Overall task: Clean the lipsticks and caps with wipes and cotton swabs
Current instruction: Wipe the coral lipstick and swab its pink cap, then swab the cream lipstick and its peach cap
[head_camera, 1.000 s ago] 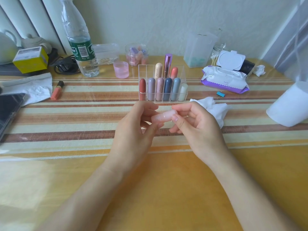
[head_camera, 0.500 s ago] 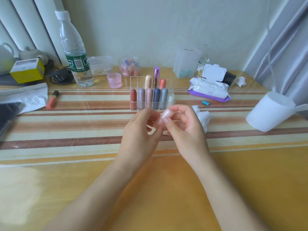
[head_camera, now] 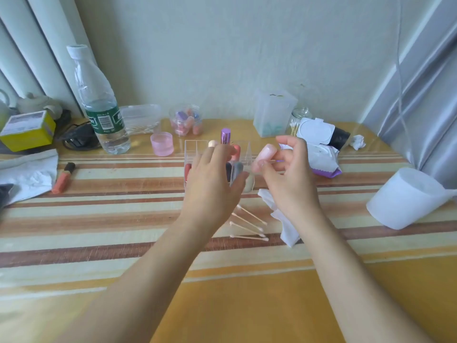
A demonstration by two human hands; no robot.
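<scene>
**On the striped table: lipstick cleaning, items as they stand**

On the table [head_camera: 99, 219], centre rear, stands a clear rack [head_camera: 195, 147] divided into cells. Lipsticks [head_camera: 225, 136] stand upright in it, a purple one the tallest, with beige and coral beside it in the back row. The front row is partly hidden by the left hand.

- Left hand [head_camera: 212, 184]: it reaches over the rack from the near side, back of the hand up. The fingers are stretched across the front row and the thumb lies beside the grey lipstick [head_camera: 238, 169]. I cannot tell whether it grips anything.
- Right hand [head_camera: 291, 184]: it is raised just right of the rack, off the table. Thumb and fingers pinch the pink tube [head_camera: 263, 155], which is tilted with its rounded end toward the wall. The index finger is lifted free.
- Swabs [head_camera: 247, 224]: four lie loose on the table between the two forearms, near the front of the rack.
- Wipe [head_camera: 286, 229]: white and crumpled, just right of the swabs, partly under the right wrist.
- Wipes pack [head_camera: 324, 157]: rear right, behind the right hand, with its lid flipped open.
- Swab jar [head_camera: 296, 120]: glass, behind the pack.
- Orange lipstick [head_camera: 63, 178]: lying flat at the left, well apart from the rack and touching a white tissue [head_camera: 27, 174].
- Bottle [head_camera: 99, 107]: upright at rear left, with a pink jar [head_camera: 162, 143] near it.
- White cup [head_camera: 405, 198]: on its side at far right.
</scene>
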